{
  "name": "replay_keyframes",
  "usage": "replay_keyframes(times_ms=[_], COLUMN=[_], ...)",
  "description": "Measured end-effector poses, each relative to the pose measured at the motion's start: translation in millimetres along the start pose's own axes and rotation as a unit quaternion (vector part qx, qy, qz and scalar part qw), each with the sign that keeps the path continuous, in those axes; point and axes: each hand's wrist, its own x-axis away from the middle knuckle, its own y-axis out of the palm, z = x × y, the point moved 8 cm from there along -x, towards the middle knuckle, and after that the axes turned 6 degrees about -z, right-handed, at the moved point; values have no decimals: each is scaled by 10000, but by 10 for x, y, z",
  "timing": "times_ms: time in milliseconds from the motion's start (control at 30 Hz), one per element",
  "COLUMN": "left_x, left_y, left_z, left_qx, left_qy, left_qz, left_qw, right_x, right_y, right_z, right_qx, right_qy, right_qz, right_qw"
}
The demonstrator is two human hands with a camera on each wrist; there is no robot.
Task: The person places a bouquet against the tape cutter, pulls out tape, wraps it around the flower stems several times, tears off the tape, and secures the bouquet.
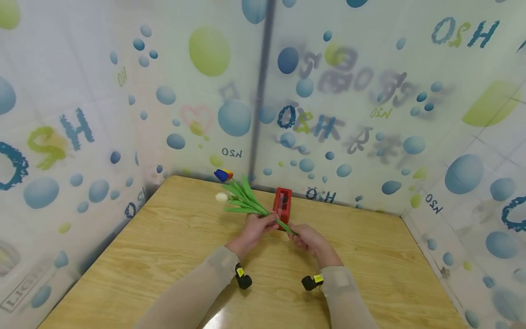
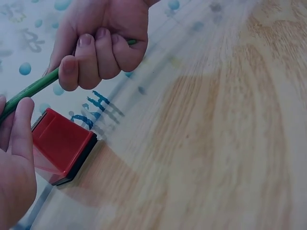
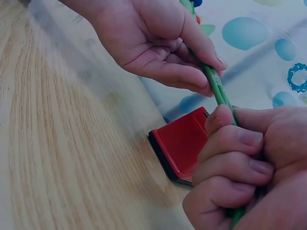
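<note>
Green-leaved tulip bunch, white and multicoloured (image 1: 249,199), slants beside the red plastic tape dispenser (image 1: 283,204). Your right hand (image 1: 309,238) curls round its lower stems (image 3: 219,91); your left hand (image 1: 258,226) pinches higher. You're apparently bundling; next likely calls for steady alignment.

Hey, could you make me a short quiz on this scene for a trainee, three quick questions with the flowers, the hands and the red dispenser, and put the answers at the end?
1. True or false: the right hand lies flat on the wooden table.
2. Choose one: the tape dispenser is A) green, B) red, C) white.
3. In the head view, which hand grips the green stems nearer the white flower head?

Key
1. False: the right hand is curled round the green stems.
2. B.
3. The left hand.
</note>
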Motion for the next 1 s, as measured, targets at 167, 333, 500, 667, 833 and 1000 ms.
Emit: replay_keyframes(times_ms=[167,333,500,667,833,1000], left_x=[0,7,18,19,9,9], left_y=[7,-6,-31,-39,-48,-62], left_z=[17,29,71,62,17,-1], left_qx=[7,25,273,454,656,611], left_qy=[-15,63,233,153,14,-3], left_qz=[-9,15,210,378,494,548], left_qw=[10000,10000,9991,9981,9966,9966], right_x=[-22,-15,22,112,152,161], right_y=[-12,-38,-60,-95,-80,-65], right_z=[1,-73,-271,-415,-469,-478], right_qx=[-13,442,1682,2665,3557,3785], right_qy=[-77,-413,-1160,-1689,-2112,-2246], right_qz=[-5,310,1089,1773,1956,1866], right_qw=[10000,9977,9728,9322,8892,8783])
